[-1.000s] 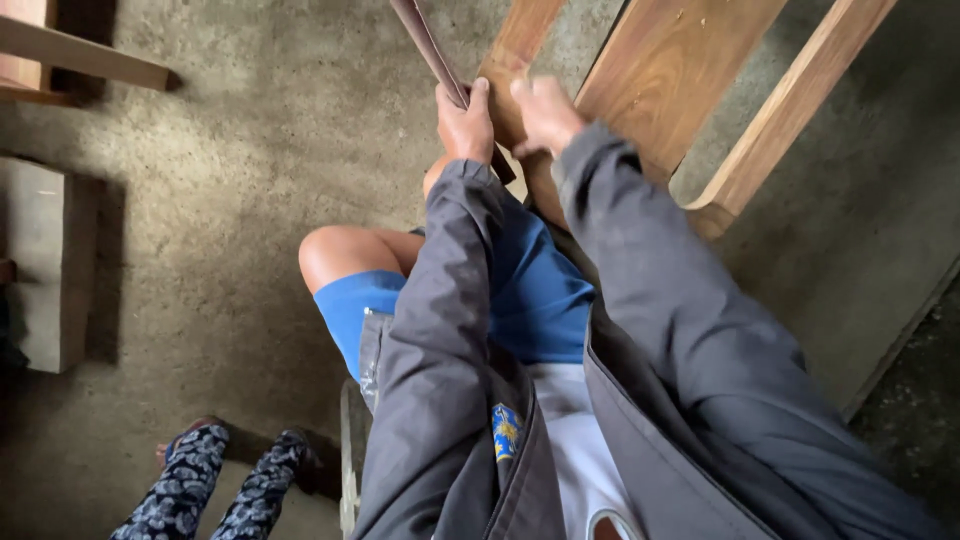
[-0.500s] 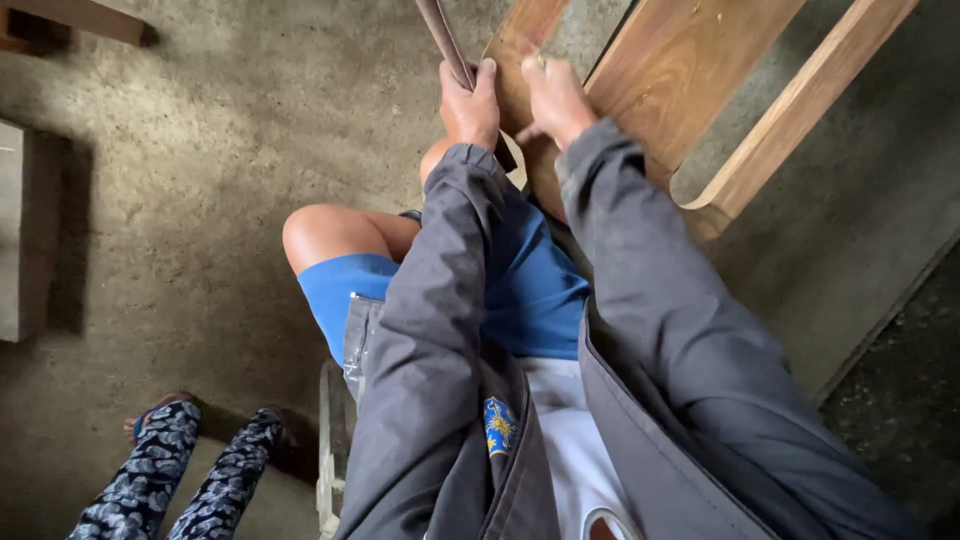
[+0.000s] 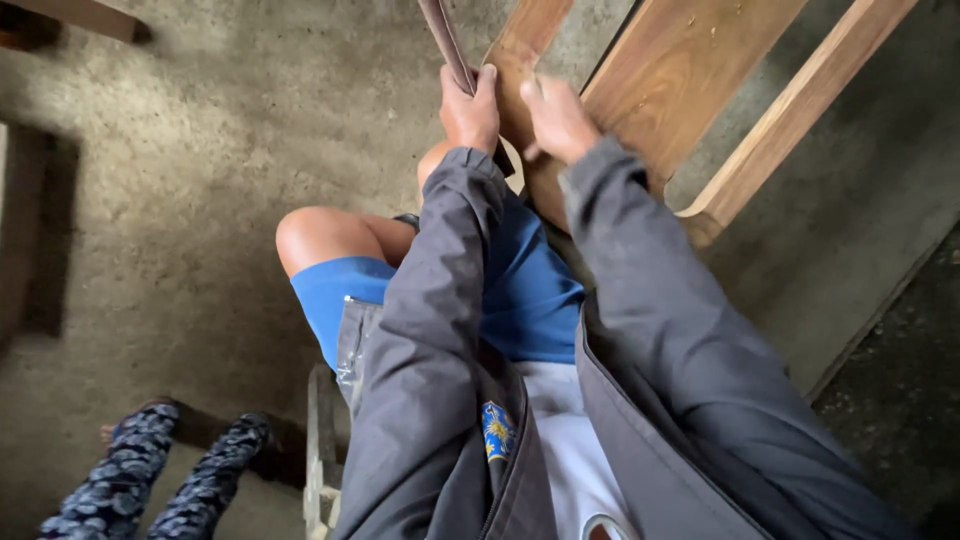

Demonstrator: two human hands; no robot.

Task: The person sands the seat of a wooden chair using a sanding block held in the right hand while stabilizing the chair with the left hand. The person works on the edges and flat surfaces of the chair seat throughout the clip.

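The dark strip [image 3: 445,40] held in the left hand [image 3: 470,110] runs off the frame at 12 o'clock; its length cannot be told. The wooden frame [image 3: 690,70] is cut off there too. The right hand [image 3: 558,118] is motion-blurred. The patterned trouser legs [image 3: 150,480] are cropped at 7 o'clock.

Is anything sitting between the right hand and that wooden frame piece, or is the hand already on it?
Nothing visible stands between them. The right hand lies directly on the wooden frame, at its lower curved end. The left hand is beside it, closed around a thin dark strip that runs upward out of view.
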